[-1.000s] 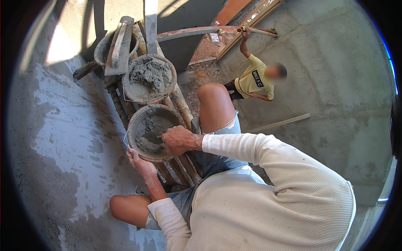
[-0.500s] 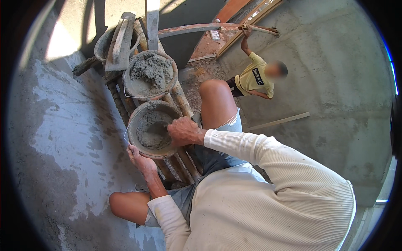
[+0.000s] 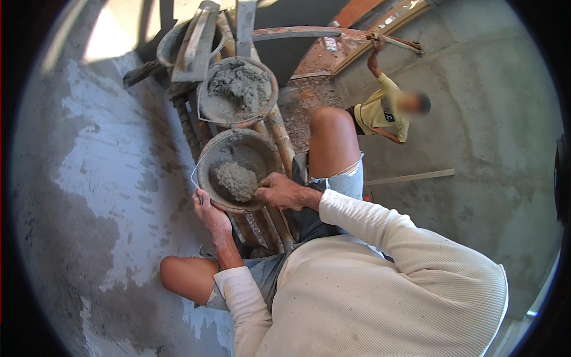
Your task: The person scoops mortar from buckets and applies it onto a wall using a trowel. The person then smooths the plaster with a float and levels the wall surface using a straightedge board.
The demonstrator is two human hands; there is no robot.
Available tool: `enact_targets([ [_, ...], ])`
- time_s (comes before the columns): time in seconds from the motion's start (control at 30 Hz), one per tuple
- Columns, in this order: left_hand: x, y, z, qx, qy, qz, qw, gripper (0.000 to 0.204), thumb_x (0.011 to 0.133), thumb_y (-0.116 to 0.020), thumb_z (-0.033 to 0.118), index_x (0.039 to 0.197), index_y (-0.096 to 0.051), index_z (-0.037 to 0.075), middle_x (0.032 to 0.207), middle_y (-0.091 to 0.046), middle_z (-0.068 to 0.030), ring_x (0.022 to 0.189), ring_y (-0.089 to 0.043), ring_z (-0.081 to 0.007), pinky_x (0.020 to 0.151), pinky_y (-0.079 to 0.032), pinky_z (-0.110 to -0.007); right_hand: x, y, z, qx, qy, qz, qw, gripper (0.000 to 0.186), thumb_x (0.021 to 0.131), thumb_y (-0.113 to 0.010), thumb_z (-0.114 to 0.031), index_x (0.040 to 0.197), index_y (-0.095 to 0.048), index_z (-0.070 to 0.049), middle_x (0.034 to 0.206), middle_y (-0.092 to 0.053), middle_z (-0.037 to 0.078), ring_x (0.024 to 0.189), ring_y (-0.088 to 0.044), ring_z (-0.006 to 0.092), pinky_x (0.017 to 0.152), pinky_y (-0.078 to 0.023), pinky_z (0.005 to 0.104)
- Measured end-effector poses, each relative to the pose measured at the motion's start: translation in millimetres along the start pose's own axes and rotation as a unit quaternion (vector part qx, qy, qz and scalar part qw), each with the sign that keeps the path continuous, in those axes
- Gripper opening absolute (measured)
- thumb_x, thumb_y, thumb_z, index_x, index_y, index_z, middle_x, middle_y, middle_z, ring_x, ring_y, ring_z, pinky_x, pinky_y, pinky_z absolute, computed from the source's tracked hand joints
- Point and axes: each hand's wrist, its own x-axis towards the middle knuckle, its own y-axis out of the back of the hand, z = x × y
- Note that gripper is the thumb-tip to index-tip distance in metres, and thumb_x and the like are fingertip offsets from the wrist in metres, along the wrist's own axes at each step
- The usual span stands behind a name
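My left hand [image 3: 212, 215] grips the near-left rim of a mortar-caked bucket [image 3: 254, 140], close to its wire handle [image 3: 193, 174]. My right hand [image 3: 287, 190] is closed at the opposite side of the bucket, fingers reaching inside over the rim. A rounded heap of wet grey mortar [image 3: 237, 180] lies right at its fingertips. Whatever the right hand grasps is hidden by the hand and the mortar. Just beyond stands a second bucket [image 3: 275, 89], with a rough mound of mortar in it.
A long float [image 3: 199, 44] with a handle rests across a third bucket [image 3: 168, 47] at the back. Wooden poles [image 3: 279, 134] run beneath the buckets. To the right, a person [image 3: 386, 113] in a yellow shirt holds a pole. A plastered wall [image 3: 113, 160] rises at left.
My right hand has drawn back toward me along the bucket's right side. The mortar now shows as a raised heap beside it. The whole view has shifted slightly; my left hand keeps the rim.
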Motion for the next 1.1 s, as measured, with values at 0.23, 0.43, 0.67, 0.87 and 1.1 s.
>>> enact_targets([
  [0.23,38,37,-21,0.061,-0.005,0.084,0.995,0.021,0.113,-0.05,0.017,0.118,-0.064,0.003,0.108,-0.066,-0.0025,0.095,-0.058,-0.0098,0.088,-0.049,-0.029,-12,8,2,-0.005,-0.002,0.039,0.999,0.036,0.096,-0.062,-0.029,0.091,-0.067,0.006,0.065,-0.061,0.01,0.057,-0.061,0.0217,0.054,-0.049,0.0384],
  [0.43,30,48,8,0.229,0.013,0.094,0.969,0.032,0.109,-0.052,0.013,0.134,-0.061,-0.005,0.12,-0.069,-0.0083,0.107,-0.063,-0.0146,0.097,-0.05,-0.029,-11,-8,-13,0.041,-0.004,0.04,0.998,0.034,0.1,-0.06,-0.028,0.082,-0.062,0.001,0.063,-0.057,0.006,0.05,-0.054,0.0137,0.048,-0.044,0.0331],
  [0.67,-57,48,195,0.24,-0.202,0.126,0.941,0.038,0.108,-0.058,0.015,0.139,-0.058,-0.009,0.13,-0.069,-0.0212,0.121,-0.068,-0.0256,0.109,-0.052,-0.039,-4,-17,-53,0.129,0.063,-0.002,0.99,0.03,0.099,-0.06,-0.022,0.078,-0.061,-0.001,0.062,-0.059,0.006,0.046,-0.054,0.0141,0.044,-0.044,0.0299],
  [0.87,-204,52,392,0.424,-0.605,0.371,0.562,0.025,0.108,-0.055,0.014,0.124,-0.071,0.001,0.116,-0.076,-0.0172,0.107,-0.074,-0.0246,0.099,-0.061,-0.04,13,-53,-140,0.304,0.091,-0.165,0.934,0.015,0.097,-0.059,-0.013,0.096,-0.066,0.001,0.07,-0.062,0.006,0.053,-0.059,0.0147,0.05,-0.048,0.0286],
  [1.1,-327,41,578,0.532,-0.648,0.539,0.079,0.041,0.107,-0.061,0.024,0.144,-0.063,0.008,0.156,-0.055,-0.0141,0.144,-0.052,-0.0294,0.117,-0.045,-0.047,11,-33,-282,0.459,0.294,-0.227,0.807,0.018,0.101,-0.064,-0.012,0.112,-0.067,0.002,0.081,-0.069,0.009,0.057,-0.065,0.0148,0.051,-0.055,0.0278],
])
